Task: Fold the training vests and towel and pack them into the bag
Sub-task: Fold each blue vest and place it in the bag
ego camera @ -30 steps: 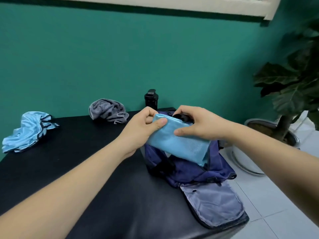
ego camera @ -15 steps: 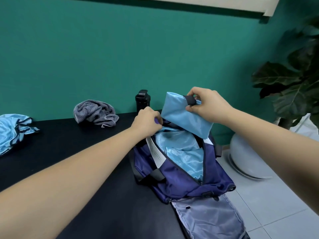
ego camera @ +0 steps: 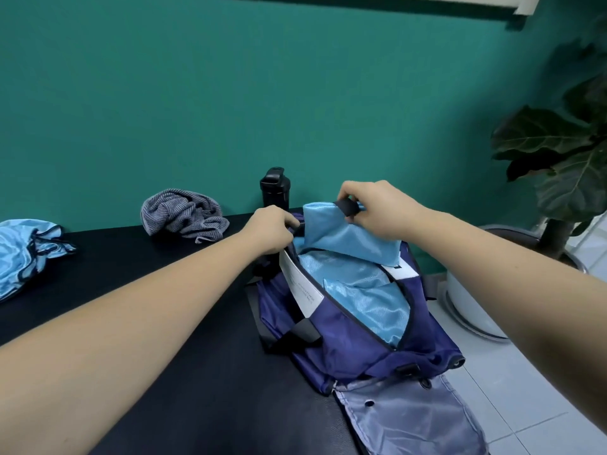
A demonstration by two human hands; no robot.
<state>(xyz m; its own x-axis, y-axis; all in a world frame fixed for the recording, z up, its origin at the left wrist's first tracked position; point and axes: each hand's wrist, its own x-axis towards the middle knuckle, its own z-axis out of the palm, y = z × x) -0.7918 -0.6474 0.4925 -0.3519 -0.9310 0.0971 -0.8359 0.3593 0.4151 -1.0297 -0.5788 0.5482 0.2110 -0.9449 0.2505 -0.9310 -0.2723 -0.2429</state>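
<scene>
A navy bag (ego camera: 348, 343) lies open on the black table (ego camera: 164, 323), with a folded light blue vest (ego camera: 364, 297) inside it. My right hand (ego camera: 377, 208) grips the top of another folded light blue vest (ego camera: 341, 234), whose lower end dips into the bag's far end. My left hand (ego camera: 272, 228) grips the bag's opening edge at the far left. An unfolded light blue vest (ego camera: 23, 254) lies at the table's left edge. A crumpled grey striped towel (ego camera: 180, 215) sits at the back of the table.
A black bottle (ego camera: 275, 188) stands against the green wall behind the bag. The bag's grey flap (ego camera: 410, 418) hangs over the table's near right edge. A potted plant (ego camera: 558, 159) in a white pot stands on the tiled floor to the right.
My right hand lifted the folded vest upright and is lowering its end into the bag. My left hand let go of the vest and took hold of the bag's opening edge.
</scene>
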